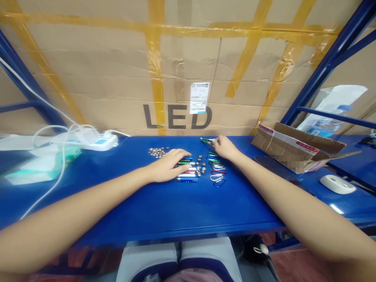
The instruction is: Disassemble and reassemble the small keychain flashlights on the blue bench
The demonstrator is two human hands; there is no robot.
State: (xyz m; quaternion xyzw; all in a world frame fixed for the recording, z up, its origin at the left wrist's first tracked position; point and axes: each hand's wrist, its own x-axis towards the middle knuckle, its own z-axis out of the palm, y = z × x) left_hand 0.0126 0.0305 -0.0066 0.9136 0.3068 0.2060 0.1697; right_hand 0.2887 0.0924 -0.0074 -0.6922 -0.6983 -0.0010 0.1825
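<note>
My left hand (169,166) lies over a row of small metal flashlight tubes with its fingers stretched out. Below its thumb a blue flashlight tube (188,179) shows, and green and red ones peek out between the fingers. Further back, my right hand (225,147) is closed, fingertips pinching the near end of a slim green flashlight (206,140); the exact grip is hidden. Just under that hand runs a column of carabiners (217,172) in green, silver, red and blue. Between the tubes and carabiners sit several small silver caps (201,169).
Button cells (158,152) lie beyond my left hand. A white power strip (101,141) with cables is at the left, beside a green-and-white packet (44,166). On the right are an open cardboard box (293,147) and a white mouse (337,184). A large LED carton (117,78) stands behind.
</note>
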